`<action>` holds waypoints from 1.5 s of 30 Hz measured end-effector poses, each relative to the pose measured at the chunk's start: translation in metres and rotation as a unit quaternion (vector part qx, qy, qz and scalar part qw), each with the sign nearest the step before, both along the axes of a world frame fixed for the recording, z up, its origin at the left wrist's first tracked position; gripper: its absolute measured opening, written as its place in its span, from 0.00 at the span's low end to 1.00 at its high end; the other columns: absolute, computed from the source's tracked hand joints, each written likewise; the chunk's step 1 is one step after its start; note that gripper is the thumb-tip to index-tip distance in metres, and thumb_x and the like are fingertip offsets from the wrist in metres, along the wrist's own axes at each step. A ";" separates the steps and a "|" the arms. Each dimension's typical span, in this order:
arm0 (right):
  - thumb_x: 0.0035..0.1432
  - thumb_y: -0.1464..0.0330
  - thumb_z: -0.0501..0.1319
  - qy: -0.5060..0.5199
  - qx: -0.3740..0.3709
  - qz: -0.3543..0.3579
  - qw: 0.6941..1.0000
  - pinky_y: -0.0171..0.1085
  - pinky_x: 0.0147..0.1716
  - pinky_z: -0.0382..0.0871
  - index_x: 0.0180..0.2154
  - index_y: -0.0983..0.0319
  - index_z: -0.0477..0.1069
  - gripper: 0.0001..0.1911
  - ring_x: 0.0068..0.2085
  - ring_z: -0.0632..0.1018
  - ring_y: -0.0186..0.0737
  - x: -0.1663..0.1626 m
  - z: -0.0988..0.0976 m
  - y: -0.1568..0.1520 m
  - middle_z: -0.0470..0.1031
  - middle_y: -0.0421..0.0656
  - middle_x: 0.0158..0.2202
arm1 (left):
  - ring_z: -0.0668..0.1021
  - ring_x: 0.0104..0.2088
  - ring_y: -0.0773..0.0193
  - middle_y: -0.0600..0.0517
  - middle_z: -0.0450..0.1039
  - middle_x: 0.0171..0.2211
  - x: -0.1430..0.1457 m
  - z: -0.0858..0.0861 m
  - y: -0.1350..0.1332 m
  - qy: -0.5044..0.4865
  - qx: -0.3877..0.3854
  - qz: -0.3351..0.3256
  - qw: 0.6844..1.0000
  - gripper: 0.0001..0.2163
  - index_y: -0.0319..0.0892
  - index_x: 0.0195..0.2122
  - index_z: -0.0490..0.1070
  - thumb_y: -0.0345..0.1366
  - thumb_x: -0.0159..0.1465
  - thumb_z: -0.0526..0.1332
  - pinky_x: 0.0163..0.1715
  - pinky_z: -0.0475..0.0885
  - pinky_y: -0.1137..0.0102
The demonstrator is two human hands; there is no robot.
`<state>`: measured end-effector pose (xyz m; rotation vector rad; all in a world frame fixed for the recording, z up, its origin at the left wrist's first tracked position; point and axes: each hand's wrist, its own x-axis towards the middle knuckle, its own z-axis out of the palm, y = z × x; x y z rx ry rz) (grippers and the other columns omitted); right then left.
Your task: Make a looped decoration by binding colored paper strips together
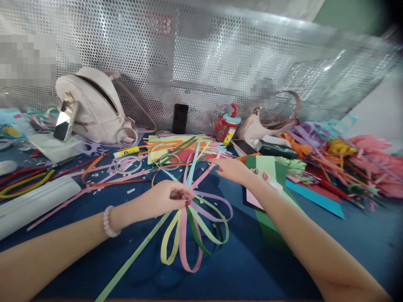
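Observation:
My left hand pinches the gathered middle of a bunch of looped paper strips. Yellow, pink, dark green, light green and purple loops fan out below and to the right of its fingertips. Light blue and purple strips point away from me out of the same bunch, and a long light green strip trails to the lower left. With its fingers closed, my right hand is at the far end of a pink strip that runs up from the bunch. Its fingertips are partly hidden.
Loose coloured strips are piled ahead, beside a glue stick and metal rings. A backpack, phone, red-handled cup and handbag stand behind. Paper flowers and green sheets lie right; a white roll lies left.

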<state>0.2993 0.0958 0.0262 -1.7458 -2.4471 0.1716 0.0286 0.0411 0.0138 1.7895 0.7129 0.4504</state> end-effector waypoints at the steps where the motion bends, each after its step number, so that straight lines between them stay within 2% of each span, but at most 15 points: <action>1: 0.51 0.75 0.54 0.014 0.005 -0.002 1.000 0.40 0.41 0.64 0.49 0.61 0.71 0.22 0.42 0.75 0.48 -0.001 -0.004 0.001 0.76 0.49 0.43 | 0.76 0.38 0.63 0.46 0.74 0.40 0.000 -0.001 0.000 -0.007 -0.010 -0.011 1.000 0.12 0.38 0.44 0.70 0.34 0.59 0.58 0.38 0.70 0.70; 3: 0.53 0.75 0.52 0.054 0.009 0.001 0.999 0.40 0.42 0.64 0.46 0.61 0.73 0.20 0.41 0.75 0.46 -0.004 -0.008 0.003 0.76 0.48 0.41 | 0.76 0.36 0.66 0.45 0.72 0.45 0.000 -0.004 -0.001 -0.024 -0.031 -0.032 0.999 0.18 0.40 0.50 0.66 0.31 0.57 0.59 0.35 0.70 0.71; 7: 0.51 0.78 0.49 0.171 0.019 0.015 0.985 0.37 0.44 0.65 0.47 0.61 0.72 0.24 0.40 0.75 0.39 -0.008 -0.006 0.008 0.76 0.44 0.41 | 0.74 0.30 0.71 0.40 0.60 0.57 -0.001 -0.011 -0.001 -0.016 -0.034 -0.040 0.998 0.31 0.49 0.60 0.54 0.31 0.56 0.61 0.31 0.71 0.72; 11: 0.51 0.75 0.50 0.305 0.025 -0.007 0.952 0.37 0.40 0.69 0.46 0.63 0.72 0.21 0.39 0.75 0.37 -0.009 -0.007 0.012 0.75 0.45 0.43 | 0.72 0.28 0.72 0.38 0.53 0.61 -0.003 -0.013 -0.002 0.002 -0.042 -0.033 0.999 0.34 0.51 0.62 0.49 0.34 0.55 0.61 0.27 0.70 0.73; 16: 0.54 0.66 0.52 0.456 0.067 -0.067 0.885 0.37 0.40 0.71 0.47 0.66 0.69 0.20 0.41 0.76 0.38 -0.003 -0.010 0.018 0.73 0.49 0.46 | 0.71 0.27 0.73 0.38 0.50 0.62 -0.003 -0.012 -0.002 0.006 -0.051 -0.025 0.998 0.32 0.49 0.61 0.50 0.36 0.56 0.61 0.27 0.69 0.73; 20: 0.53 0.65 0.53 0.527 0.138 -0.101 0.833 0.38 0.44 0.70 0.49 0.65 0.66 0.21 0.45 0.75 0.38 0.011 -0.002 0.023 0.71 0.49 0.48 | 0.70 0.26 0.74 0.38 0.52 0.61 -0.004 -0.012 -0.003 0.010 -0.036 -0.028 0.999 0.30 0.48 0.60 0.53 0.36 0.56 0.60 0.25 0.68 0.75; 22: 0.53 0.65 0.53 0.558 0.176 -0.108 0.804 0.38 0.45 0.70 0.48 0.63 0.66 0.20 0.47 0.75 0.39 0.020 0.006 0.024 0.71 0.49 0.49 | 0.70 0.25 0.73 0.40 0.59 0.58 -0.004 -0.012 -0.003 0.012 -0.019 -0.027 0.999 0.29 0.47 0.59 0.55 0.35 0.56 0.60 0.23 0.66 0.76; 24: 0.52 0.63 0.55 0.581 0.212 -0.116 0.777 0.39 0.43 0.72 0.46 0.62 0.67 0.19 0.47 0.75 0.41 0.027 0.014 0.024 0.72 0.49 0.47 | 0.70 0.24 0.72 0.43 0.69 0.49 -0.005 -0.012 -0.004 0.006 0.003 -0.030 1.000 0.29 0.47 0.59 0.56 0.33 0.56 0.60 0.21 0.65 0.77; 26: 0.52 0.62 0.56 0.586 0.241 -0.125 0.763 0.41 0.41 0.73 0.50 0.61 0.64 0.22 0.44 0.76 0.42 0.031 0.021 0.022 0.73 0.49 0.45 | 0.70 0.22 0.71 0.49 0.75 0.36 -0.005 -0.012 -0.004 -0.001 0.022 -0.037 0.999 0.28 0.46 0.59 0.57 0.32 0.55 0.59 0.19 0.64 0.78; 28: 0.53 0.62 0.56 0.581 0.256 -0.131 0.762 0.42 0.37 0.73 0.58 0.59 0.52 0.31 0.39 0.78 0.42 0.030 0.026 0.018 0.74 0.49 0.43 | 0.71 0.21 0.70 0.53 0.75 0.29 -0.003 -0.011 -0.005 -0.002 0.037 -0.034 0.999 0.27 0.45 0.58 0.59 0.31 0.56 0.58 0.18 0.64 0.78; 31: 0.54 0.64 0.56 0.562 0.226 -0.096 0.790 0.41 0.32 0.72 0.62 0.58 0.37 0.40 0.30 0.77 0.39 0.017 0.032 0.007 0.76 0.47 0.38 | 0.75 0.26 0.68 0.51 0.76 0.34 0.001 -0.007 -0.005 0.000 0.056 -0.013 0.998 0.22 0.42 0.54 0.65 0.30 0.57 0.56 0.23 0.68 0.77; 35: 0.56 0.67 0.54 0.487 0.065 0.016 0.871 0.36 0.26 0.70 0.61 0.56 0.41 0.34 0.23 0.74 0.35 -0.019 0.039 -0.020 0.75 0.39 0.27 | 0.76 0.38 0.64 0.49 0.75 0.41 0.003 0.006 -0.003 -0.009 0.114 0.053 0.992 0.14 0.41 0.43 0.73 0.27 0.58 0.53 0.36 0.71 0.73; 38: 0.59 0.68 0.52 0.439 -0.099 0.119 0.885 0.32 0.22 0.66 0.62 0.56 0.36 0.34 0.21 0.71 0.32 -0.047 0.041 -0.044 0.74 0.38 0.27 | 0.76 0.40 0.64 0.50 0.75 0.41 0.001 0.017 -0.003 -0.024 0.154 0.093 0.983 0.14 0.42 0.39 0.75 0.25 0.58 0.52 0.40 0.70 0.71; 41: 0.60 0.70 0.50 0.388 -0.133 0.167 0.897 0.29 0.20 0.60 0.62 0.56 0.37 0.32 0.20 0.67 0.28 -0.066 0.039 -0.062 0.72 0.36 0.25 | 0.76 0.40 0.63 0.50 0.75 0.40 -0.001 0.024 -0.005 -0.033 0.167 0.105 0.980 0.13 0.42 0.39 0.75 0.25 0.58 0.54 0.40 0.70 0.71; 45: 0.61 0.73 0.49 0.349 -0.112 0.194 0.910 0.28 0.19 0.52 0.62 0.55 0.42 0.30 0.18 0.58 0.27 -0.072 0.035 -0.069 0.57 0.30 0.18 | 0.76 0.39 0.62 0.50 0.75 0.37 0.001 0.027 -0.009 -0.044 0.172 0.121 0.977 0.10 0.41 0.38 0.75 0.29 0.60 0.55 0.40 0.70 0.70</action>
